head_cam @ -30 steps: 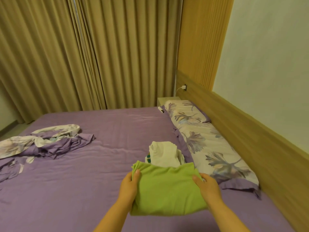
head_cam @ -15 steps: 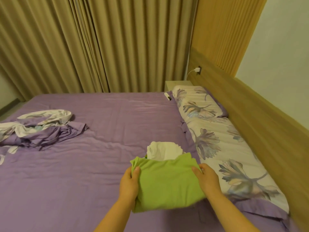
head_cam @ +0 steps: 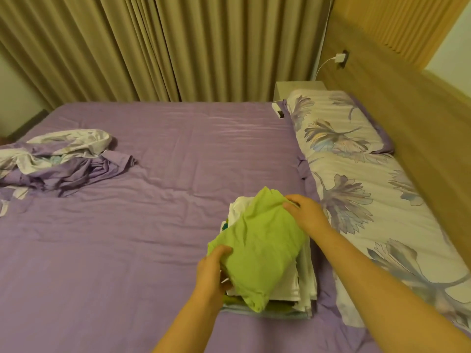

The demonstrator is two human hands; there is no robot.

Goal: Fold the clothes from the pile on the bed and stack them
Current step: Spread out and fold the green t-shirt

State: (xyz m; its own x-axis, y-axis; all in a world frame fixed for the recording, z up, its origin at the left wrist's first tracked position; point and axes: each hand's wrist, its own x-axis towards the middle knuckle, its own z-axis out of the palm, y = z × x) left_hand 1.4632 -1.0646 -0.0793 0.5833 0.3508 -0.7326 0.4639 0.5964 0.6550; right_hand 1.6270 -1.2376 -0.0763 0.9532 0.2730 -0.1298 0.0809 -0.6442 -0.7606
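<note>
- Your left hand [head_cam: 212,268] has its grip closed on the near left corner of the folded green shirt [head_cam: 260,248], fingers curled under the edge, thumb on top.
- Your right hand [head_cam: 307,212] pinches the shirt's far right corner, fingers bent over the cloth.
- The shirt lies on top of the stack of folded clothes [head_cam: 300,289], tilted across it; white layers show beneath and beyond.
- The stack sits on the purple bed [head_cam: 153,225], just beside the flowered pillows [head_cam: 356,174] along the wooden headboard [head_cam: 420,123].
- A crumpled pile of purple and white cloth [head_cam: 58,161] lies well apart, far left on the bed.
- Curtains [head_cam: 153,47] hang behind.
</note>
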